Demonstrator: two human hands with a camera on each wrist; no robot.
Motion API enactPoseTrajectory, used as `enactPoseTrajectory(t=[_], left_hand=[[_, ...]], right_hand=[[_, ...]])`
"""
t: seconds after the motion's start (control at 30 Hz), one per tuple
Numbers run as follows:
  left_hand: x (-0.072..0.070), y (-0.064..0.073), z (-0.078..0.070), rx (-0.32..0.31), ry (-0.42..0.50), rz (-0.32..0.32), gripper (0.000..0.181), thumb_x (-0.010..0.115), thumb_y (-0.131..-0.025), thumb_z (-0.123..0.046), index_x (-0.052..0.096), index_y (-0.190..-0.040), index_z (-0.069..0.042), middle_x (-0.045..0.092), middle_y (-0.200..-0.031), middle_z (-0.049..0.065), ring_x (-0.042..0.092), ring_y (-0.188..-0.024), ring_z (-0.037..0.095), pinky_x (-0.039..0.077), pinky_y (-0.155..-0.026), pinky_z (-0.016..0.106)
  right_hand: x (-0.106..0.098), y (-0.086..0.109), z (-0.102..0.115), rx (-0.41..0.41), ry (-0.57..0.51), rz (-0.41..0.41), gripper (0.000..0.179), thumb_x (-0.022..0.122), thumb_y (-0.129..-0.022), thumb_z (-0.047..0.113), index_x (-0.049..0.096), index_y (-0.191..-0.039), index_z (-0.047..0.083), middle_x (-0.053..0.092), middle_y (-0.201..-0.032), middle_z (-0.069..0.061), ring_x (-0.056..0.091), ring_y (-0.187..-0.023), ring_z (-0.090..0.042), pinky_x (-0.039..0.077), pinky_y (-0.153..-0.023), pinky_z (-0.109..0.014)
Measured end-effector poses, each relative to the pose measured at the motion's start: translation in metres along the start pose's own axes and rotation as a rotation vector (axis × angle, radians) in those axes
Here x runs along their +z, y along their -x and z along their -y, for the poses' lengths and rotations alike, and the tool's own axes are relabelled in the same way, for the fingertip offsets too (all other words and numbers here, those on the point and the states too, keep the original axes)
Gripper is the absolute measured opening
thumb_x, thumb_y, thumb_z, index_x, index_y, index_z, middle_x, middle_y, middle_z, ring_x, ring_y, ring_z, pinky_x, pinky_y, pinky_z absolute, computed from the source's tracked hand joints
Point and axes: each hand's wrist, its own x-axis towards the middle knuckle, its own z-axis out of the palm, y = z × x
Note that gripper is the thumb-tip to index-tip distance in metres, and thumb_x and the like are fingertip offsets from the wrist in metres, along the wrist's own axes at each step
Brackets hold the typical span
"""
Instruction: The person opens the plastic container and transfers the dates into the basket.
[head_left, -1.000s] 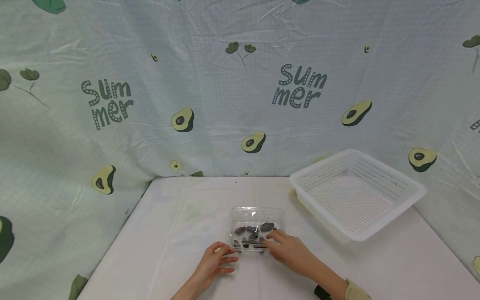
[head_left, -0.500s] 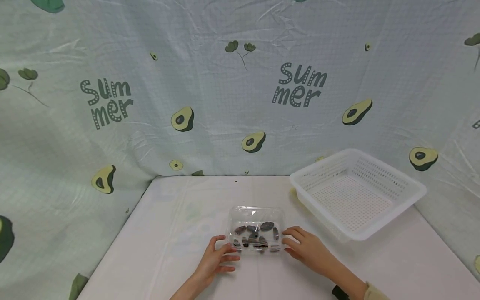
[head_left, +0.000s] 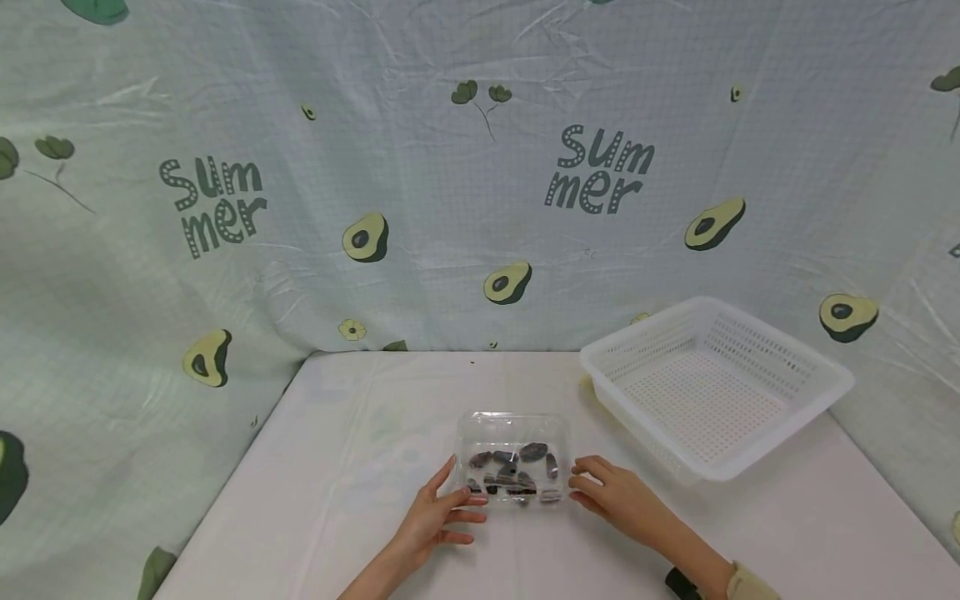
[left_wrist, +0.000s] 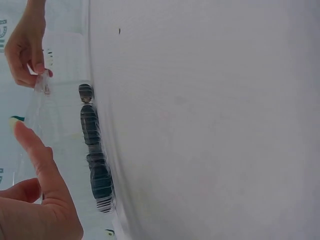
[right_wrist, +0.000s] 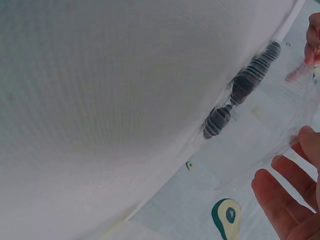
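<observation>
A clear plastic clamshell box (head_left: 512, 429) rests on the white table, holding several dark oblong pieces (head_left: 533, 452) that look like dates. At its front left corner is my left hand (head_left: 433, 521), thumb raised along the side and fingers spread, fingertips right at the rim. My right hand (head_left: 618, 500) stands beside the box's right side, its fingers loosely bent and their tips close to the edge. The right wrist view has the right fingers (right_wrist: 275, 200) apart beside the see-through wall. In the left wrist view the dark pieces (left_wrist: 92, 140) line the box's bottom.
A large white perforated basket (head_left: 637, 425) stands at the back right of the table. Behind the table hangs a pale curtain (head_left: 420, 167) printed with avocados and lettering. A dark band (head_left: 681, 583) sits below the right forearm, near a light sleeve (head_left: 750, 582).
My right hand has drawn back from over the box's front right to its right side. The left thumb has lifted along the box's left side. The box stays in place.
</observation>
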Motion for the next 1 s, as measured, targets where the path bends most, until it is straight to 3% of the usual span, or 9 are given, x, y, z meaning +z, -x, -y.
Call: enactPoseTrajectory(t=[0.17, 0.23, 0.3, 0.4, 0.47, 0.57, 0.63, 0.7, 1.0], left_hand=[[-0.0008, -0.0009, -0.0002, 0.003, -0.01, 0.007, 0.07, 0.048, -0.092, -0.017, 0.002, -0.145, -0.014, 0.066, -0.106, 0.013, 0.068, -0.079, 0.014, 0.053, -0.056, 0.028], [-0.0012, -0.0013, -0.0001, 0.003, -0.014, 0.006, 0.07, 0.048, -0.092, -0.017, 0.003, -0.145, -0.015, 0.066, -0.105, 0.013, 0.068, -0.079, 0.014, 0.053, -0.056, 0.028], [-0.0016, -0.0019, 0.0004, 0.001, -0.016, 0.003, 0.07, 0.048, -0.092, -0.017, 0.003, -0.145, -0.015, 0.067, -0.105, 0.012, 0.068, -0.079, 0.014, 0.053, -0.056, 0.028], [-0.002, -0.0027, 0.0016, -0.005, -0.019, -0.002, 0.071, 0.049, -0.092, -0.017, 0.003, -0.145, -0.014, 0.067, -0.104, 0.012, 0.068, -0.079, 0.015, 0.053, -0.056, 0.029], [-0.002, -0.0032, 0.0021, -0.011, -0.022, -0.006, 0.07, 0.048, -0.092, -0.017, 0.003, -0.145, -0.015, 0.066, -0.105, 0.013, 0.068, -0.079, 0.015, 0.053, -0.056, 0.029], [-0.0018, -0.0033, 0.0025, -0.021, -0.026, -0.01, 0.07, 0.048, -0.092, -0.017, 0.002, -0.145, -0.015, 0.066, -0.106, 0.014, 0.068, -0.079, 0.015, 0.053, -0.056, 0.03], [-0.0017, -0.0032, 0.0023, -0.026, -0.025, -0.012, 0.069, 0.047, -0.093, -0.017, 0.002, -0.145, -0.015, 0.066, -0.106, 0.014, 0.068, -0.079, 0.015, 0.053, -0.056, 0.03], [-0.0016, -0.0029, 0.0023, -0.026, -0.022, -0.011, 0.069, 0.047, -0.093, -0.017, 0.002, -0.145, -0.015, 0.066, -0.106, 0.013, 0.068, -0.079, 0.015, 0.053, -0.056, 0.029], [-0.0001, -0.0001, -0.0005, -0.02, -0.018, -0.023, 0.069, 0.047, -0.093, -0.017, 0.002, -0.145, -0.016, 0.066, -0.106, 0.013, 0.068, -0.077, 0.012, 0.053, -0.054, 0.026]], right_hand=[[-0.0008, -0.0022, 0.0012, -0.07, 0.053, -0.009, 0.037, 0.03, -0.097, 0.026, 0.061, -0.084, 0.012, 0.059, -0.088, -0.001, 0.06, -0.085, -0.016, 0.048, -0.064, -0.017], [-0.0019, -0.0026, 0.0022, -0.081, 0.067, 0.006, 0.019, 0.047, -0.093, 0.02, 0.06, -0.084, 0.012, 0.06, -0.088, -0.002, 0.061, -0.085, -0.018, 0.049, -0.063, -0.018], [-0.0025, -0.0028, 0.0031, -0.082, 0.074, 0.027, 0.006, 0.065, -0.081, 0.014, 0.06, -0.084, 0.012, 0.061, -0.087, -0.003, 0.062, -0.084, -0.019, 0.049, -0.062, -0.018], [-0.0025, -0.0035, 0.0043, -0.074, 0.092, 0.051, 0.036, 0.081, -0.055, 0.008, 0.06, -0.083, 0.012, 0.061, -0.086, -0.002, 0.062, -0.083, -0.018, 0.049, -0.061, -0.018], [-0.0013, -0.0033, 0.0045, -0.07, 0.101, 0.057, 0.038, 0.082, -0.053, 0.007, 0.06, -0.083, 0.012, 0.06, -0.085, -0.001, 0.062, -0.082, -0.018, 0.049, -0.061, -0.018], [0.0017, -0.0023, 0.0043, -0.054, 0.096, 0.041, 0.005, 0.064, -0.082, 0.014, 0.06, -0.083, 0.012, 0.059, -0.084, 0.0, 0.062, -0.079, -0.015, 0.048, -0.06, -0.016], [0.0037, -0.0021, 0.0038, -0.044, 0.076, 0.023, 0.022, 0.043, -0.094, 0.02, 0.059, -0.082, 0.012, 0.057, -0.084, 0.0, 0.06, -0.075, -0.013, 0.046, -0.057, -0.014], [0.005, -0.0024, 0.0032, -0.033, 0.046, 0.003, 0.043, 0.021, -0.097, 0.024, 0.058, -0.082, 0.012, 0.056, -0.084, 0.0, 0.059, -0.072, -0.011, 0.044, -0.055, -0.012], [-0.0034, -0.0068, -0.003, 0.003, -0.038, -0.043, 0.038, 0.025, -0.096, 0.023, 0.06, -0.091, 0.011, 0.061, -0.084, -0.001, 0.06, -0.063, -0.01, 0.046, -0.055, -0.014]])
